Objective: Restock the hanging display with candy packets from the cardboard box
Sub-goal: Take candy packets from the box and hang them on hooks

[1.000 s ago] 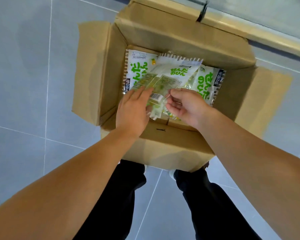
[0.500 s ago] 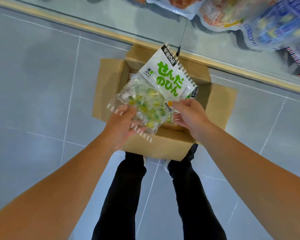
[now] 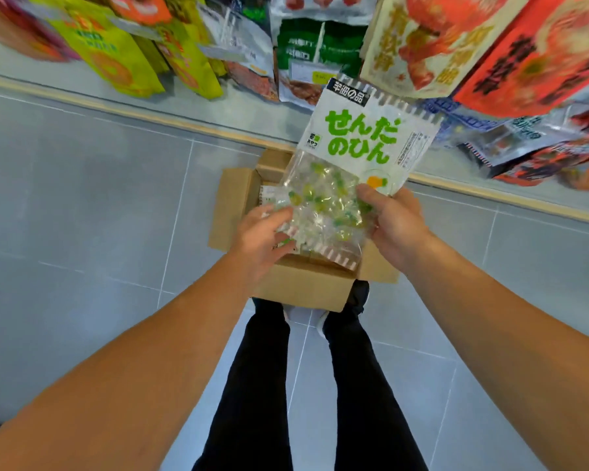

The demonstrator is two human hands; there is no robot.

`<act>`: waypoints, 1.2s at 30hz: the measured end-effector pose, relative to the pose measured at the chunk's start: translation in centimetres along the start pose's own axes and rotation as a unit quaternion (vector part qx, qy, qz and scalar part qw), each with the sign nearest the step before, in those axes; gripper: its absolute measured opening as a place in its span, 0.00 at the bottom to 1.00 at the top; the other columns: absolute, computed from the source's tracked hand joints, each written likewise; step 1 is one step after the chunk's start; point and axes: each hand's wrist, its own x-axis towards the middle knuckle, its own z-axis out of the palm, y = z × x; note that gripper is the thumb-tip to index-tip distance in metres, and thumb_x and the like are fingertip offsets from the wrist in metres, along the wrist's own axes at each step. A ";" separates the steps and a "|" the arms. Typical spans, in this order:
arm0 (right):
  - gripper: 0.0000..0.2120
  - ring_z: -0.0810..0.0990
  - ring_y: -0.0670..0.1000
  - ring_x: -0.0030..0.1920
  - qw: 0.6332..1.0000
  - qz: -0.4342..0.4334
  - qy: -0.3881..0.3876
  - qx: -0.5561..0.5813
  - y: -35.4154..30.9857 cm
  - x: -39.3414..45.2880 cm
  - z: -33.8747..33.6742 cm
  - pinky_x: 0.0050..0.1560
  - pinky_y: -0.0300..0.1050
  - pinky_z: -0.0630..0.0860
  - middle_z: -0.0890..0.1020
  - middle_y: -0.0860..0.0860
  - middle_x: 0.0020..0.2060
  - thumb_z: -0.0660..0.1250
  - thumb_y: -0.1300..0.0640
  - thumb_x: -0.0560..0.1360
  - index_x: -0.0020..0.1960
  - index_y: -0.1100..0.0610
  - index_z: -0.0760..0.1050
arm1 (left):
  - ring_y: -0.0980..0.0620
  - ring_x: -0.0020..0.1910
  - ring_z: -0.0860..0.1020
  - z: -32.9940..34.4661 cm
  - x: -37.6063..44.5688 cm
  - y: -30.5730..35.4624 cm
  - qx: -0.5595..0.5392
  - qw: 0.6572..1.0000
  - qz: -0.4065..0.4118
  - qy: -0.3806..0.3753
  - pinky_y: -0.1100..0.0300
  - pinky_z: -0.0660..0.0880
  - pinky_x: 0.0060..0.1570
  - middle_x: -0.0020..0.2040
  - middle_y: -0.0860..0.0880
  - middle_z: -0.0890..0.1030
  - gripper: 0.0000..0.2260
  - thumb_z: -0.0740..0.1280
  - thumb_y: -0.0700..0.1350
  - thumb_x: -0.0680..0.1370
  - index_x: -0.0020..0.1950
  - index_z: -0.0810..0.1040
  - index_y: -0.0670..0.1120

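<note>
Lifted clear of the box (image 3: 296, 287), the candy packet (image 3: 347, 171) rises toward the hanging display (image 3: 320, 49); left hand (image 3: 262, 239) and right hand (image 3: 395, 222) grip its lower corners, header up for hooking

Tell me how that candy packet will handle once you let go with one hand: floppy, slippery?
Likely floppy: the candy packet is thin clear film, loosely filled with small wrapped sweets. Probably bottom-heavy, since the sweets sit low near the left hand and right hand. The glossy film may be slippery.
</note>
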 end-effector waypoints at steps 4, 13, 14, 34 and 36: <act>0.17 0.85 0.56 0.52 0.993 -0.074 -0.028 -0.089 -5.1 -4.9 -2.7 0.57 0.62 0.80 0.86 0.53 0.50 0.74 0.62 0.70 0.58 0.56 0.79 | 0.50 0.60 0.78 2.0 -6.2 3.5 0.102 0.988 0.110 0.025 0.51 0.73 0.61 0.59 0.51 0.80 0.23 0.74 0.46 0.74 0.67 0.72 0.52; 0.12 0.84 0.56 0.50 0.966 -0.164 -0.108 -0.171 -11.9 -14.9 -6.4 0.59 0.60 0.79 0.86 0.54 0.50 0.72 0.65 0.74 0.55 0.56 0.79 | 0.53 0.46 0.84 7.9 -18.0 7.9 0.148 0.962 0.228 -0.037 0.55 0.78 0.48 0.47 0.51 0.85 0.06 0.71 0.47 0.76 0.52 0.79 0.48; 0.11 0.84 0.55 0.50 0.963 -0.172 -0.115 -0.171 -12.6 -15.9 -6.6 0.58 0.59 0.79 0.86 0.53 0.49 0.71 0.66 0.74 0.56 0.56 0.79 | 0.52 0.48 0.84 8.2 -18.9 8.4 0.150 0.959 0.236 -0.043 0.54 0.78 0.49 0.48 0.51 0.85 0.07 0.71 0.48 0.76 0.52 0.79 0.48; 0.12 0.84 0.51 0.53 0.914 -0.397 -0.003 -0.085 -17.7 -40.5 -13.6 0.55 0.51 0.80 0.86 0.49 0.53 0.71 0.60 0.75 0.58 0.51 0.80 | 0.47 0.53 0.82 14.9 -42.2 10.8 0.227 0.843 0.421 -0.245 0.51 0.79 0.51 0.53 0.51 0.85 0.06 0.67 0.45 0.79 0.53 0.82 0.52; 0.10 0.85 0.50 0.51 0.903 -0.422 0.021 -0.078 -18.8 -42.4 -15.5 0.52 0.49 0.81 0.86 0.49 0.51 0.72 0.60 0.75 0.55 0.51 0.80 | 0.50 0.47 0.83 17.2 -44.1 10.8 0.233 0.829 0.439 -0.256 0.55 0.78 0.45 0.51 0.52 0.85 0.06 0.67 0.46 0.79 0.55 0.82 0.51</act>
